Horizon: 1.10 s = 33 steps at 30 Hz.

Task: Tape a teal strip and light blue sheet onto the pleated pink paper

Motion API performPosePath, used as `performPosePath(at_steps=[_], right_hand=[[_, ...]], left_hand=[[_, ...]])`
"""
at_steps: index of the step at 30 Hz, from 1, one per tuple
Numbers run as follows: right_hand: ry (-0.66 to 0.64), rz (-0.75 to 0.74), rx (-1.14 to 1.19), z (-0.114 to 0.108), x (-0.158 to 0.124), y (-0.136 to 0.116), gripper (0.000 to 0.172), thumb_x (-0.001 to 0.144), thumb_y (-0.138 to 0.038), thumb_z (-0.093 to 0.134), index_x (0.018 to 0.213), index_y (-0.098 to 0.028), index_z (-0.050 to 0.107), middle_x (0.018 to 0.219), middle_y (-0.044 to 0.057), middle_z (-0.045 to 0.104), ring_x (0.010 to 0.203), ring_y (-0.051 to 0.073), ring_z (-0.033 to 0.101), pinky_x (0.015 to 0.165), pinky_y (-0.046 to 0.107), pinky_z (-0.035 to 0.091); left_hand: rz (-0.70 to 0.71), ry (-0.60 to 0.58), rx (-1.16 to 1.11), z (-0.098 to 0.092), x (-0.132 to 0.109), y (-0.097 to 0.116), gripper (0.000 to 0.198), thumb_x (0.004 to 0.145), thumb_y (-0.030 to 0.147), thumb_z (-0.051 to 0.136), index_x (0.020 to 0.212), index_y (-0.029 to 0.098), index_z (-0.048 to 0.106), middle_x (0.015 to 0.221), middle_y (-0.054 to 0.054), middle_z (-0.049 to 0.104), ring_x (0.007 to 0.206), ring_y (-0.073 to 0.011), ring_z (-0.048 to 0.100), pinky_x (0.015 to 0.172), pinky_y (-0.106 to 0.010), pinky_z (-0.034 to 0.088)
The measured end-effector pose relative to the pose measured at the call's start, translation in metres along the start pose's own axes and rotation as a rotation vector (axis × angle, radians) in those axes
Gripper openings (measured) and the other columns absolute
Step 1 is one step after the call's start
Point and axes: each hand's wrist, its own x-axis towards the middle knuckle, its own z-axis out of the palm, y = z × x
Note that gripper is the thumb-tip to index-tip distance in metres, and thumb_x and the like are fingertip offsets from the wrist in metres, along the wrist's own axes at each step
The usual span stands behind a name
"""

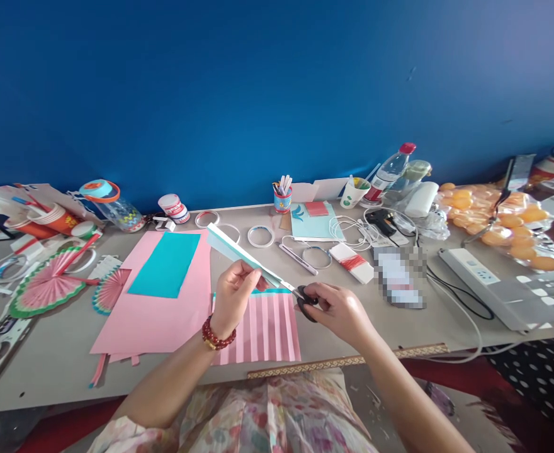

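My left hand pinches a folded strip of pale blue and white paper, held up at a slant over the table. In my right hand is a pair of black-handled scissors, with the blades at the lower right end of the strip. Below both hands lies a pleated pink paper with a blue band along its upper edge. To the left, a teal sheet rests on a large pink sheet.
Pink paper fans lie at the left, near a water bottle. A patterned ruler strip runs along the front edge. Tape rolls, a glue gun, a power strip and bagged orange balls stand farther back and right.
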Motion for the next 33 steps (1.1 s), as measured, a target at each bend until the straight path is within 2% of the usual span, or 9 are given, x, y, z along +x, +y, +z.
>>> performPosePath(at_steps=[4, 7, 11, 14, 17, 23, 28, 33], right_hand=[[-0.049, 0.043, -0.007, 0.003, -0.007, 0.005, 0.013, 0.074, -0.027, 0.061, 0.086, -0.021, 0.062, 0.064, -0.003, 0.055, 0.053, 0.011, 0.043, 0.054, 0.022, 0.031], [-0.112, 0.099, 0.028, 0.005, -0.016, 0.017, 0.014, 0.074, -0.029, 0.063, 0.085, -0.022, 0.060, 0.059, -0.006, 0.047, 0.052, 0.011, 0.039, 0.053, 0.022, 0.030], [-0.148, 0.172, 0.173, 0.011, -0.025, 0.029, 0.021, 0.077, -0.039, 0.066, 0.081, -0.021, 0.056, 0.057, -0.007, 0.038, 0.052, 0.010, 0.034, 0.051, 0.022, 0.028], [-0.154, 0.189, 0.346, 0.020, -0.026, 0.028, 0.028, 0.077, -0.043, 0.067, 0.075, -0.020, 0.051, 0.057, -0.007, 0.035, 0.053, 0.009, 0.032, 0.051, 0.022, 0.026], [-0.196, 0.183, 0.544, 0.031, -0.025, 0.020, 0.032, 0.078, -0.045, 0.068, 0.072, -0.019, 0.049, 0.059, -0.007, 0.036, 0.055, 0.008, 0.032, 0.050, 0.021, 0.027], [-0.296, 0.234, 0.818, 0.042, -0.021, 0.000, 0.035, 0.079, -0.049, 0.068, 0.075, -0.017, 0.054, 0.060, -0.005, 0.044, 0.053, 0.007, 0.036, 0.048, 0.020, 0.030], [-0.389, 0.308, 0.913, 0.046, -0.016, -0.011, 0.042, 0.074, -0.055, 0.072, 0.080, -0.016, 0.059, 0.064, -0.002, 0.054, 0.053, 0.008, 0.043, 0.044, 0.018, 0.035], [-0.412, 0.286, 0.944, 0.051, -0.014, -0.011, 0.042, 0.075, -0.055, 0.071, 0.080, -0.016, 0.058, 0.065, -0.001, 0.057, 0.054, 0.007, 0.045, 0.045, 0.018, 0.037]], left_hand=[[0.019, 0.007, 0.030, -0.012, 0.008, -0.007, 0.016, 0.089, 0.032, 0.059, 0.086, 0.016, 0.060, 0.073, -0.001, 0.065, 0.067, -0.0135, 0.063, 0.069, -0.028, 0.052], [0.002, -0.026, 0.053, -0.027, 0.018, -0.012, 0.015, 0.086, 0.029, 0.059, 0.094, 0.017, 0.060, 0.082, -0.002, 0.064, 0.072, -0.0144, 0.062, 0.070, -0.028, 0.052], [-0.056, -0.093, 0.182, -0.049, 0.032, -0.015, 0.015, 0.082, 0.027, 0.058, 0.093, 0.017, 0.060, 0.082, -0.001, 0.063, 0.080, -0.0163, 0.060, 0.072, -0.027, 0.048], [-0.093, -0.141, 0.165, -0.059, 0.039, -0.016, 0.025, 0.082, 0.028, 0.057, 0.105, 0.019, 0.058, 0.088, -0.002, 0.063, 0.085, -0.0173, 0.059, 0.076, -0.028, 0.046], [-0.093, -0.181, 0.057, -0.061, 0.039, -0.018, 0.034, 0.083, 0.028, 0.059, 0.115, 0.022, 0.050, 0.087, 0.000, 0.060, 0.080, -0.0149, 0.057, 0.076, -0.027, 0.045], [-0.173, -0.132, 0.013, -0.058, 0.032, -0.028, 0.013, 0.083, 0.028, 0.060, 0.093, 0.020, 0.056, 0.085, 0.001, 0.055, 0.074, -0.0109, 0.051, 0.066, -0.020, 0.039], [-0.146, -0.102, -0.055, -0.055, 0.025, -0.034, 0.015, 0.081, 0.034, 0.059, 0.085, 0.019, 0.056, 0.077, 0.001, 0.050, 0.065, -0.0109, 0.046, 0.059, -0.021, 0.038], [-0.056, -0.127, 0.119, -0.053, 0.022, -0.031, 0.016, 0.086, 0.035, 0.056, 0.084, 0.019, 0.055, 0.075, 0.000, 0.049, 0.065, -0.0122, 0.046, 0.058, -0.022, 0.039]])
